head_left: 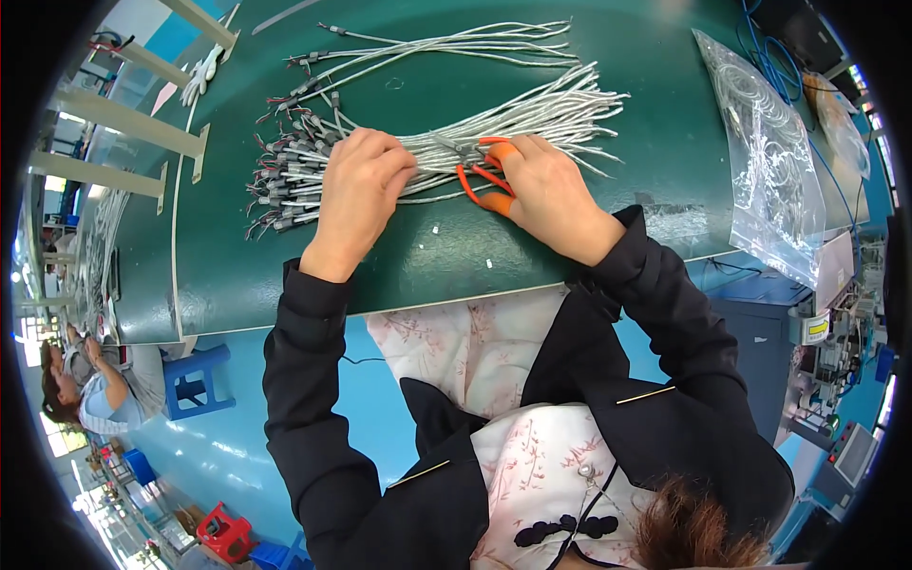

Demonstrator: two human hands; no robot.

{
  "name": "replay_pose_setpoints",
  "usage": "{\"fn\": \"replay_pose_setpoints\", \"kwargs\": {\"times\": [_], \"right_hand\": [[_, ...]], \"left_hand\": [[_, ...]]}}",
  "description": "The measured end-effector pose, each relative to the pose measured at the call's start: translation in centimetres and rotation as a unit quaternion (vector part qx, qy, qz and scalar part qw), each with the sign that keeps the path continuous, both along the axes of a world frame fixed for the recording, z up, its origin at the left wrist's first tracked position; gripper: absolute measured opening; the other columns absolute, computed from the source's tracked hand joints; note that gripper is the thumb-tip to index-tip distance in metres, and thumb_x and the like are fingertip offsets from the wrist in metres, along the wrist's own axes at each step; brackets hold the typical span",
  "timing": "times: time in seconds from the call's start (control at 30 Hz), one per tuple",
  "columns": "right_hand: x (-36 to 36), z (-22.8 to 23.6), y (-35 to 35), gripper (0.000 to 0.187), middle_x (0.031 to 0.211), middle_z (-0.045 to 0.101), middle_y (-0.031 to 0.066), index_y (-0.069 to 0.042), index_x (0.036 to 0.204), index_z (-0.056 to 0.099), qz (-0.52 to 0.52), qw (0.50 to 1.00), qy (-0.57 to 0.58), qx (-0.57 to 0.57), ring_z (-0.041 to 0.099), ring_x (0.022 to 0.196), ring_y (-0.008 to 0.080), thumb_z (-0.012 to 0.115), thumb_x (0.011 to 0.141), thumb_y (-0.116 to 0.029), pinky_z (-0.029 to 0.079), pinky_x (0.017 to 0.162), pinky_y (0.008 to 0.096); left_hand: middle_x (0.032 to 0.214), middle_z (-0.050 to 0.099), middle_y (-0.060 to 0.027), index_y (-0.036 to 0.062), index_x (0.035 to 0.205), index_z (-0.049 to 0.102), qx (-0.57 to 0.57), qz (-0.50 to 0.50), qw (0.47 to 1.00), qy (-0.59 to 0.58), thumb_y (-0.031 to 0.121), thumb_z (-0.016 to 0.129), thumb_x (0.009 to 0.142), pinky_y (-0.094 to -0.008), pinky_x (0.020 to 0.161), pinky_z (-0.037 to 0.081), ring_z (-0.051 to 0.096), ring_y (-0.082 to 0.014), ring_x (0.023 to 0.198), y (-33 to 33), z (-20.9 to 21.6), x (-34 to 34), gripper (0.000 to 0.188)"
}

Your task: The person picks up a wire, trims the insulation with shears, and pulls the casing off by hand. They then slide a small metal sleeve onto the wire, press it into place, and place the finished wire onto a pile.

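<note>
A thick bundle of white cables [546, 112] lies across the green table, its grey sleeved ends [285, 180] with thin bare wires fanned out at the left. My left hand [359, 185] rests over the bundle's left part, fingers curled and pinched on cable; the exact strands are hidden beneath it. Orange covers sit on my right thumb and index finger. That right hand [549, 188] grips small cutting pliers [472, 182] by their orange-red handles. The grey jaws point left, over the cables. Behind the bundle lies a smaller group of cables [456, 43].
To the right are a clear plastic bag [760, 152] of coiled cables and a blue cable [774, 57]. Pale brackets [133, 119] and a white glove [199, 76] are at the left. White scraps [489, 263] lie near the front edge. A person [114, 380] sits far left.
</note>
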State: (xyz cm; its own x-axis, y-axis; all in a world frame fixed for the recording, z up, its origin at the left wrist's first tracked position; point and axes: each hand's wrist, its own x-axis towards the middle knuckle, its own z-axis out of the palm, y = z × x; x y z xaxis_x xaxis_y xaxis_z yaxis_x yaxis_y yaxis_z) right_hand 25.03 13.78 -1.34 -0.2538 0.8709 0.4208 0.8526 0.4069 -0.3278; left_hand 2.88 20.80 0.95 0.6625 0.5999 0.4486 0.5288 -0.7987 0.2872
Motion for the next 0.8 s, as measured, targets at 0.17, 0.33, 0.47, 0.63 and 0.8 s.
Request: {"fn": "replay_pose_setpoints", "kwargs": {"times": [0.17, 0.33, 0.47, 0.63, 0.8], "right_hand": [[1.7, -1.1, 0.3, 0.037, 0.09, 0.061, 0.0129, 0.004, 0.104, 0.058, 0.008, 0.997, 0.051, 0.05, 0.061, 0.081, 0.0274, 0.072, 0.074, -0.013, 0.05, 0.071, 0.0353], [4.9, 3.3, -1.4, 0.03, 0.088, 0.061, 0.0088, 0.003, 0.107, 0.056, -0.061, 0.932, 0.356, 0.016, 0.062, 0.076, 0.0209, 0.065, 0.082, -0.011, 0.049, 0.066, 0.0301], [7.7, 4.7, -4.7, 0.029, 0.083, 0.058, 0.0051, 0.003, 0.11, 0.054, -0.054, 0.762, 0.646, -0.02, 0.058, 0.071, 0.0142, 0.059, 0.089, -0.016, 0.045, 0.058, 0.0244], [9.2, 2.7, -8.4, 0.028, 0.075, 0.054, 0.0048, 0.002, 0.105, 0.052, -0.033, 0.725, 0.68, -0.106, 0.054, 0.063, 0.0128, 0.055, 0.092, -0.023, 0.039, 0.051, 0.0226], [7.2, 0.1, -10.2, 0.028, 0.07, 0.056, 0.0074, -0.001, 0.095, 0.052, 0.069, 0.676, 0.718, -0.152, 0.055, 0.057, 0.0132, 0.051, 0.094, -0.029, 0.038, 0.049, 0.0212]], "left_hand": [[0.085, 0.059, -0.0094, 0.003, 0.081, 0.062, -0.018, 0.023, 0.999, 0.012, 0.003, 0.065, 0.075, -0.0381, 0.075, 0.044, 0.056, -0.0291, 0.085, -0.2, -0.1, 1.0, 0.006], [0.085, 0.059, -0.0107, 0.0024, 0.086, 0.06, -0.002, -0.016, 1.0, 0.003, 0.001, 0.063, 0.077, -0.0397, 0.074, 0.045, 0.056, -0.0306, 0.083, -0.1, 0.1, 0.2, 0.01], [0.087, 0.06, -0.0127, 0.002, 0.091, 0.06, -0.023, -0.007, 1.0, -0.018, 0.001, 0.061, 0.079, -0.0387, 0.074, 0.046, 0.057, -0.0315, 0.084, 0.4, 0.5, 0.1, 0.012], [0.091, 0.061, -0.0137, 0.0006, 0.095, 0.061, 0.033, 0.068, 0.995, -0.065, 0.002, 0.059, 0.085, -0.0331, 0.075, 0.047, 0.059, -0.0278, 0.084, 0.8, 4.9, -1.3, 0.01], [0.084, 0.06, -0.0093, -0.0003, 0.095, 0.063, 0.175, 0.118, 0.976, -0.051, 0.001, 0.058, 0.087, -0.0265, 0.064, 0.044, 0.055, -0.0185, 0.074, -2.0, 13.3, -3.0, 0.01]]}}
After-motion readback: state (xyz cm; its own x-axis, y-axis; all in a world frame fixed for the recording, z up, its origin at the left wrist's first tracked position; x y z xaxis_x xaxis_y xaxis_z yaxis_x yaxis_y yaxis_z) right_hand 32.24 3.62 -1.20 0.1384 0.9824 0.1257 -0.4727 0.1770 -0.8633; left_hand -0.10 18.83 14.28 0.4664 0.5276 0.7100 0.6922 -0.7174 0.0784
